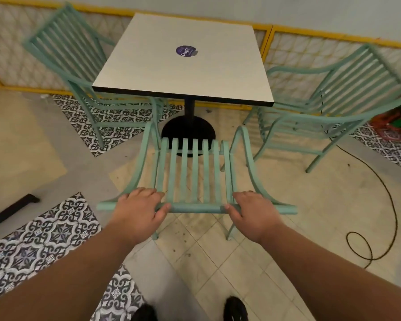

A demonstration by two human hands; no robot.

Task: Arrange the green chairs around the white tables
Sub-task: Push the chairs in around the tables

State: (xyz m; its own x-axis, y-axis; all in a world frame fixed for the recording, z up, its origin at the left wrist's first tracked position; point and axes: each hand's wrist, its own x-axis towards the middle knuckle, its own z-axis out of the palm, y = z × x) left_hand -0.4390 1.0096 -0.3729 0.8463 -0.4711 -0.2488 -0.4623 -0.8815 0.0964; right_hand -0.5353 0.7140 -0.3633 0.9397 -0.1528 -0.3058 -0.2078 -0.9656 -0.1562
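Observation:
A green slatted metal chair (195, 172) stands right in front of me, facing the white square table (162, 72). My left hand (139, 209) grips the left part of its top back rail. My right hand (250, 212) grips the right part of the same rail. The chair's seat is hidden under the table's near edge. A second green chair (63, 49) stands at the table's left side. A third green chair (333, 93) stands at the table's right side, a little apart from it.
The table rests on a black pedestal base (188, 130) and bears a round purple sticker (184, 51). A black cable (380, 205) loops over the floor at right. A yellow-framed low fence (271, 35) runs behind. A dark bar (12, 209) lies on the floor at left.

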